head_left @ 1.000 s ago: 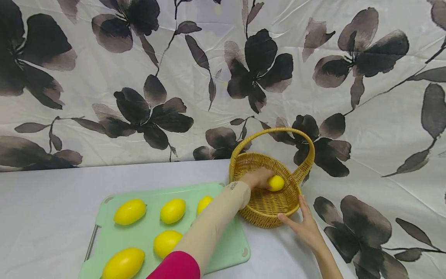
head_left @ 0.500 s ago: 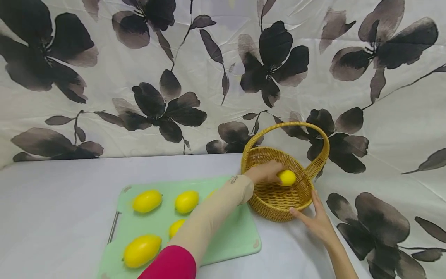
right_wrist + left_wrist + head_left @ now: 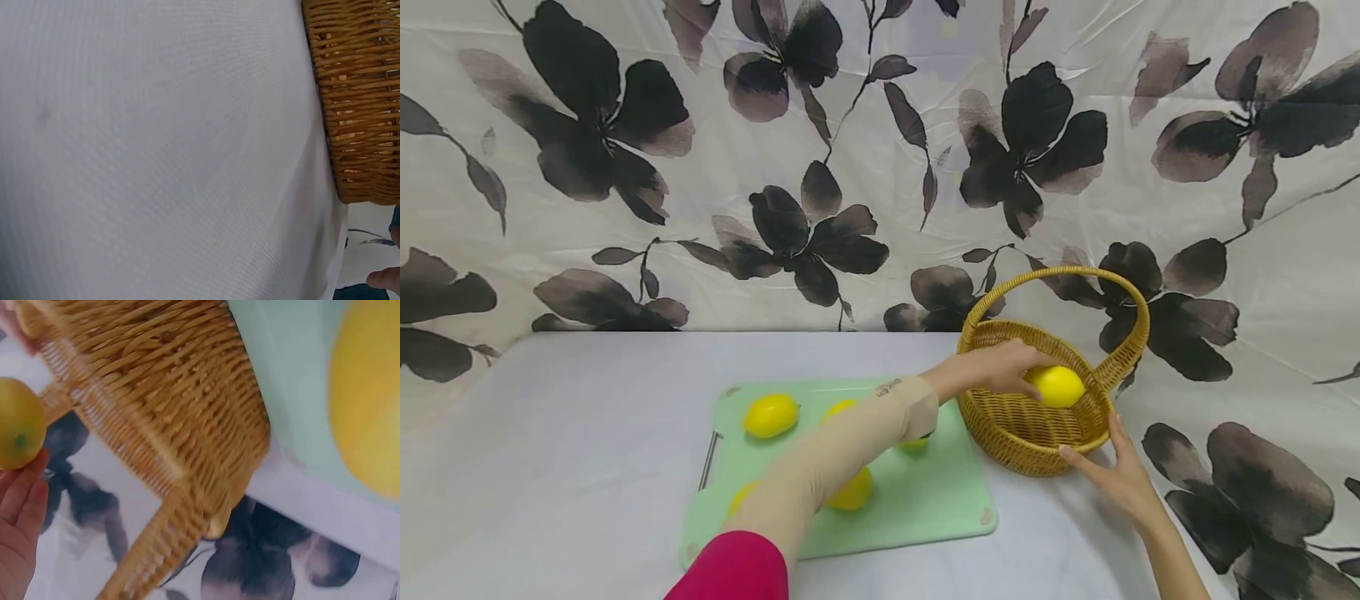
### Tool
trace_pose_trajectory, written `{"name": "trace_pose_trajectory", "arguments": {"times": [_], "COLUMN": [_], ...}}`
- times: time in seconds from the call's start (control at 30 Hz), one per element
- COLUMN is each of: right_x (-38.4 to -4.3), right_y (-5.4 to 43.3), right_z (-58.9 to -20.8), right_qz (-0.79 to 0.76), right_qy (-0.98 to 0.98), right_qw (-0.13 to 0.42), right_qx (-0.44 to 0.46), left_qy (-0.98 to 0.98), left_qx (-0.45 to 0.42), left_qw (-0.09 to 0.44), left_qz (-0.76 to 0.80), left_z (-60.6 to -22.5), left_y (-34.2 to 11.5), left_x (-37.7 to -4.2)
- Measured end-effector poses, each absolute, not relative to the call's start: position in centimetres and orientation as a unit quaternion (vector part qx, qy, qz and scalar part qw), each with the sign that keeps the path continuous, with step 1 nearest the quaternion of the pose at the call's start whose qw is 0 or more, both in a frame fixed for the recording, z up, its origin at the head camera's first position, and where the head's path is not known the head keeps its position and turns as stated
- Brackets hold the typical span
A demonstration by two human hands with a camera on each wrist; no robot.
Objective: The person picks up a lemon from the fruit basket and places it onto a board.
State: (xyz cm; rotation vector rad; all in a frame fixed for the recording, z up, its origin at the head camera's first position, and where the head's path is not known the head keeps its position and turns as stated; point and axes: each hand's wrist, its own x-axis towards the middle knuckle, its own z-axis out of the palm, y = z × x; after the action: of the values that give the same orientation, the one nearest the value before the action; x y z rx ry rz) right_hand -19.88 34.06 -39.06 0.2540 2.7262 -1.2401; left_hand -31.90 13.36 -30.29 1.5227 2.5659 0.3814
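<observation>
In the head view, a yellow lemon is held in the fingers of my left hand at the mouth of a wicker basket. The left wrist view has this lemon at its left edge, against the fingertips. At the basket's right front, my right hand holds its rim, thumb in front and fingers along the right side. Several other lemons lie on a pale green cutting board; my left sleeve partly covers some. The right wrist view catches only fingertips near the basket.
The basket's tall arched handle rises over its opening. A white cloth covers the table, and a floral curtain hangs behind. The cutting board sits left of the basket, with a metal handle on its left edge.
The head view has turned left, shifting the scene rightward. More of the held lemon shows, and it looks larger above the basket's right side. My right hand stays at the rim.
</observation>
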Motion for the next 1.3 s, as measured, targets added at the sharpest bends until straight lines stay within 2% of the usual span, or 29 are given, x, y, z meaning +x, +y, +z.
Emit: {"name": "trace_pose_trajectory", "arguments": {"times": [0.2,0.37,0.57,0.77,1.07,1.3], "right_x": [-19.5,-19.3,-19.7,-20.0,-20.0,-19.6], "right_y": [35.2,35.7,35.4,34.6,33.8,33.7], "right_z": [-39.0,-38.8,-38.5,-38.5,-38.8,-38.5], "right_qz": [-0.404,-0.404,-0.406,-0.404,-0.408,-0.407], "right_qy": [0.907,0.908,0.91,0.91,0.908,0.908], "right_qw": [0.069,0.064,0.051,0.062,0.064,0.067], "right_qx": [0.092,0.087,0.065,0.07,0.072,0.078], "left_qy": [0.846,0.843,0.847,0.862,0.883,0.89], "left_qx": [0.516,0.515,0.502,0.474,0.439,0.42], "left_qw": [0.052,0.055,0.073,0.104,0.125,0.142], "left_qz": [0.125,0.148,0.155,0.147,0.112,0.103], "left_z": [-28.5,-28.4,-30.5,-32.9,-35.7,-36.4], "left_y": [11.0,8.0,4.6,1.8,-0.2,-0.9], "left_x": [-29.7,-28.3,-26.2,-24.5,-23.3,-22.4]}}
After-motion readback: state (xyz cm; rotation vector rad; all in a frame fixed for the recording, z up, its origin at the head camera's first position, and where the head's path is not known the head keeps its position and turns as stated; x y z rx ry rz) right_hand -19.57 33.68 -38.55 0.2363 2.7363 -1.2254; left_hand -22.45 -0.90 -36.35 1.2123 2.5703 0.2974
